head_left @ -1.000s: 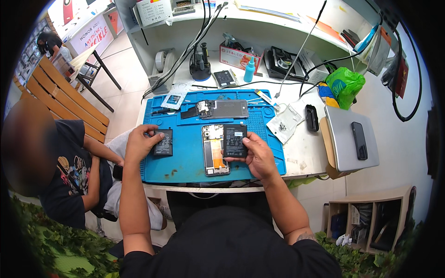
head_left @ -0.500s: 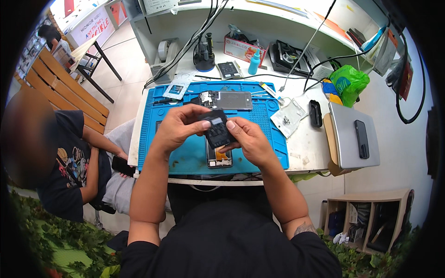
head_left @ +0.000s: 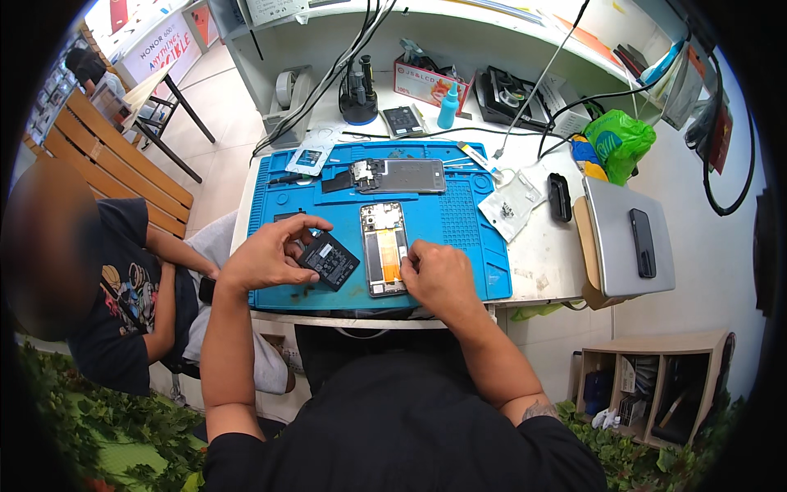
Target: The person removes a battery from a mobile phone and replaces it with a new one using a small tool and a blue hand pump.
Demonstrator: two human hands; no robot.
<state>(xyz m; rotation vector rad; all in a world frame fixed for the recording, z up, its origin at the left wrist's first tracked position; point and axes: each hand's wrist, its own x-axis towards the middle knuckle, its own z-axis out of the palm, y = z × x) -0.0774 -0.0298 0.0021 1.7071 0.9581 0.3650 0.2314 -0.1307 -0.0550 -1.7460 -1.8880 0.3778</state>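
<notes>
Between the fingers and thumb of my left hand (head_left: 266, 256) is a flat black phone battery (head_left: 330, 262), tilted above the blue mat, left of an opened phone (head_left: 372, 258). That phone lies lengthwise with its insides bare: metal parts at the top and an orange flex strip (head_left: 388, 256) down the lower part. My right hand (head_left: 441, 277) is closed at the phone's right edge, its thumb and forefinger gripping the side; the other fingers are curled under and partly hidden. Farther back, a second opened phone (head_left: 402, 176) lies sideways on the mat.
The blue work mat (head_left: 467, 221) covers the white table. A small bag of screws (head_left: 508, 209), a black case (head_left: 559, 197) and a laptop (head_left: 611, 238) with a phone on it lie right. Behind stand a blue bottle (head_left: 448, 107) and cables. A seated person (head_left: 123, 279) is at left.
The battery, held in both hands before, is now in my left hand alone and has moved left and down. My right hand has let go of it and gone to the opened phone's edge.
</notes>
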